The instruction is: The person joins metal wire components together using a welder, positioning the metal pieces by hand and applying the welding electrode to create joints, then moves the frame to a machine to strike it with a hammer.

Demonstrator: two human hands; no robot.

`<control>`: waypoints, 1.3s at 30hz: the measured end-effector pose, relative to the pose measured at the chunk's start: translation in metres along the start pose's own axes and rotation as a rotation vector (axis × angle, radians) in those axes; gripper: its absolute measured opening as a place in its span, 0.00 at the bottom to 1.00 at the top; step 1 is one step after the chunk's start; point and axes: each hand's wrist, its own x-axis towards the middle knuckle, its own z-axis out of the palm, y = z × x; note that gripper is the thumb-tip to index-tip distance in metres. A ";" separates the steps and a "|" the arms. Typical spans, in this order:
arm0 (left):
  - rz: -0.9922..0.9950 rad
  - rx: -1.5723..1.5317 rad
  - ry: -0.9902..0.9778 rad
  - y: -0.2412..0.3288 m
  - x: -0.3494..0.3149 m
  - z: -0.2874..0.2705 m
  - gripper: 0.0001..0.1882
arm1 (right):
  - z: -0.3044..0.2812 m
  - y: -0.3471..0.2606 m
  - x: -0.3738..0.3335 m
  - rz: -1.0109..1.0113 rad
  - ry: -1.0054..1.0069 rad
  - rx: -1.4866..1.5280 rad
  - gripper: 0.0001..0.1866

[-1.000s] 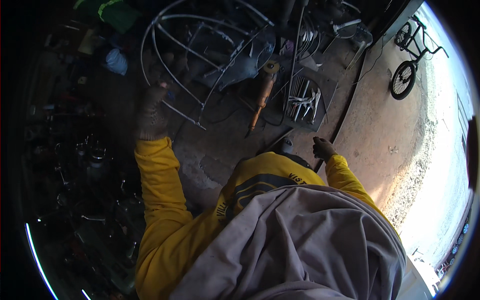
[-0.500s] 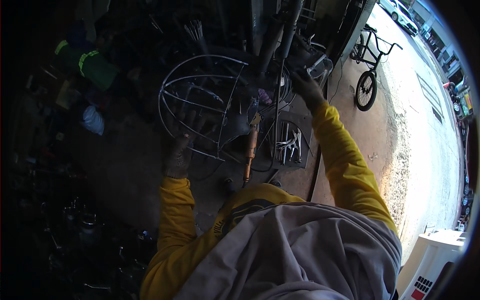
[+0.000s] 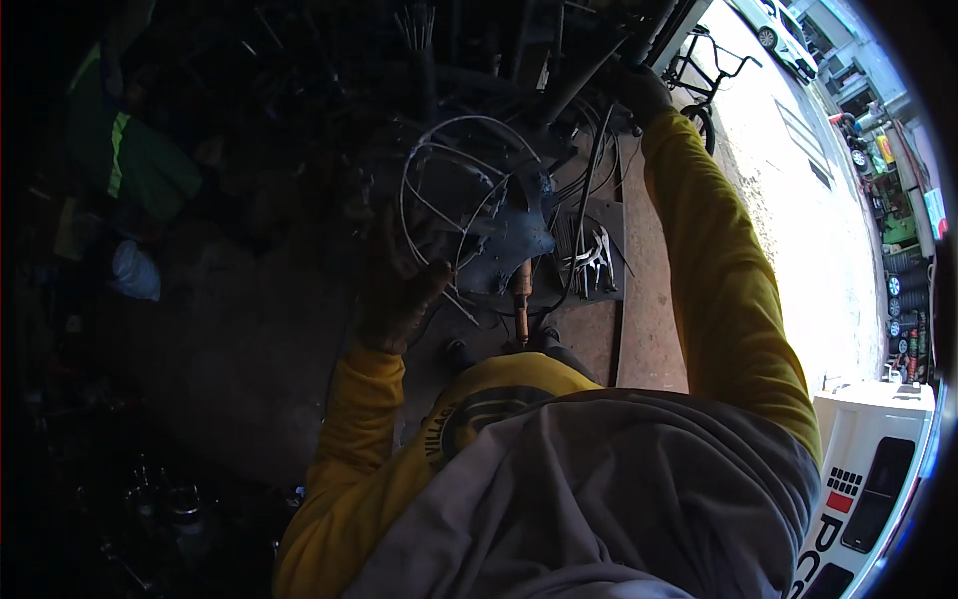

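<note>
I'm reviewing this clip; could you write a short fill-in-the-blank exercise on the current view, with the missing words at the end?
1. Both of the person's sleeves are ____.
2. The curved metal frame is closer to the person's ____ than to the right hand.
3. In the picture, the locking pliers lie to the ____ of the orange power tool.
4. Just right of the raised right hand, the picture shows a black two-wheeled ____.

Missing words: yellow; left hand; right; bicycle.

A rounded, open frame (image 3: 462, 231) of thin grey metal rods sits before me, its side in my left grip (image 3: 401, 298).
</note>
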 end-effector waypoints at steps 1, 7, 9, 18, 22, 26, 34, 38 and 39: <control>-0.018 -0.017 0.006 -0.004 0.005 0.002 0.50 | -0.001 -0.010 0.002 -0.017 0.050 -0.125 0.22; -0.155 -0.120 0.069 0.010 0.017 0.005 0.37 | 0.007 -0.096 -0.047 -0.224 0.140 0.248 0.27; -0.208 -0.267 0.065 0.005 0.020 0.012 0.32 | -0.007 -0.095 -0.071 -0.683 0.230 -0.151 0.19; -0.411 -0.679 0.157 -0.090 0.045 0.018 0.20 | 0.006 -0.053 -0.174 -0.321 -0.312 0.619 0.23; -0.380 -0.673 0.279 -0.101 0.027 0.032 0.21 | 0.000 -0.028 -0.228 0.097 -0.398 1.343 0.20; -0.288 -0.594 0.398 -0.102 0.021 0.053 0.22 | 0.006 0.009 -0.254 0.165 -0.289 1.360 0.27; 0.054 0.641 0.418 -0.083 0.013 0.080 0.28 | 0.000 0.010 -0.265 0.282 -0.212 0.919 0.23; 0.089 1.438 0.144 -0.121 -0.001 0.049 0.22 | 0.010 0.000 -0.260 0.287 -0.220 0.570 0.21; 0.156 1.468 0.162 -0.112 -0.001 0.057 0.22 | 0.011 -0.001 -0.257 0.298 -0.207 0.493 0.22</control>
